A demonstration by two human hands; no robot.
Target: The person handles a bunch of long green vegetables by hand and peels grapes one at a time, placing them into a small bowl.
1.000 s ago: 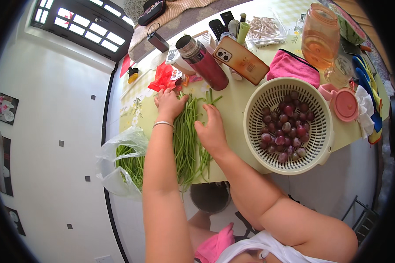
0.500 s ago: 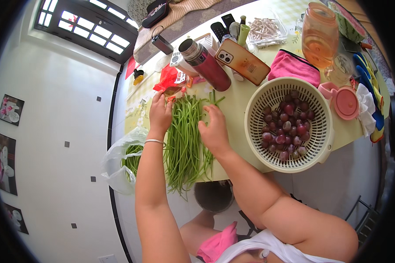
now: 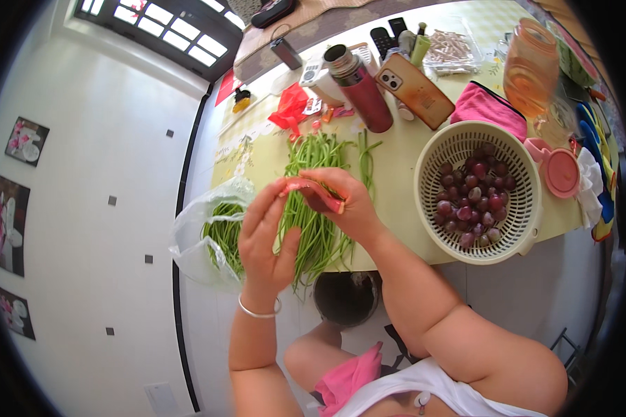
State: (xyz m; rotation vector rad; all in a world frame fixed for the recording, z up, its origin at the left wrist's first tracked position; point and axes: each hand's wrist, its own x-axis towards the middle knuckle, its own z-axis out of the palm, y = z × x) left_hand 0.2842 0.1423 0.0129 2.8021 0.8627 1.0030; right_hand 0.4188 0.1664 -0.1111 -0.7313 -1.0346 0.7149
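Note:
A small red packet [image 3: 316,197] with a dark red-brown middle is held up over the bundle of long green beans [image 3: 313,240]. My right hand [image 3: 351,201] grips its right end, fingers and thumb closed around it. At the packet's left end, the fingertips of my left hand [image 3: 264,243] touch its edge; the fingers are stretched out and the thumb stands apart. Left of the bundle, more green beans [image 3: 224,233] lie in a clear plastic bag [image 3: 195,226]. My hands hide part of the bundle.
To the right, a cream colander [image 3: 428,222] holds red grapes [image 3: 476,194]. Behind stand a dark red flask [image 3: 365,101], a phone [image 3: 417,90] and an orange-tinted jar [image 3: 532,69]. A red plastic bag [image 3: 290,108] lies beyond the beans. A dark bin [image 3: 344,299] sits below the table edge.
My left hand has drawn back from beside the red bag, and the packet is now between my hands. My right hand has closed on it. The view has shifted slightly.

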